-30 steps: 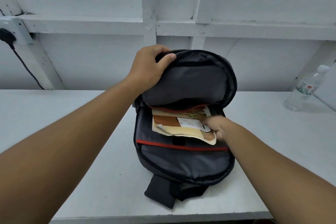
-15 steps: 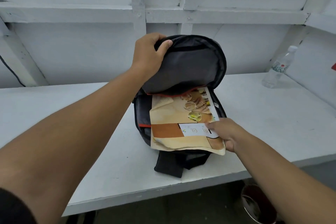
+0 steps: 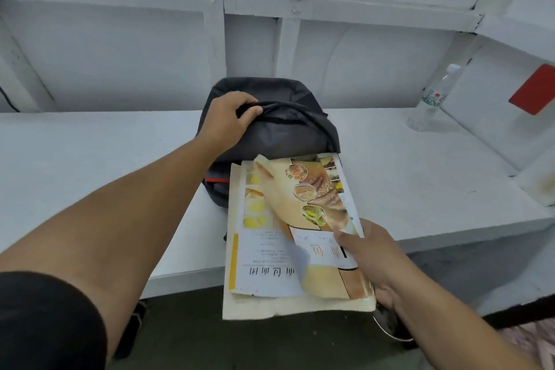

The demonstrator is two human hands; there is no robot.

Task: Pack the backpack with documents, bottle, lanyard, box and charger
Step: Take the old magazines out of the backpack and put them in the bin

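A dark grey backpack (image 3: 279, 129) with red trim lies on the white table (image 3: 420, 183). My left hand (image 3: 228, 120) grips the top edge of its flap. My right hand (image 3: 372, 258) pinches the lower right corner of the documents (image 3: 288, 237), a thin booklet with food pictures whose cover is lifting. Most of the booklet is outside the bag and hangs past the table's front edge; its far end is at the bag's opening. A clear plastic bottle (image 3: 432, 99) stands at the far right of the table.
A white framed wall runs behind the table. A red panel (image 3: 534, 90) is fixed to the right side wall. A black cable (image 3: 7, 99) hangs at the far left. Below the table edge the dark floor shows, with a round container (image 3: 390, 324) near my right wrist.
My right hand has drawn the documents out of the backpack toward me, from mostly inside to mostly outside. The flap under my left hand has dropped lower. The view has tilted down and right.
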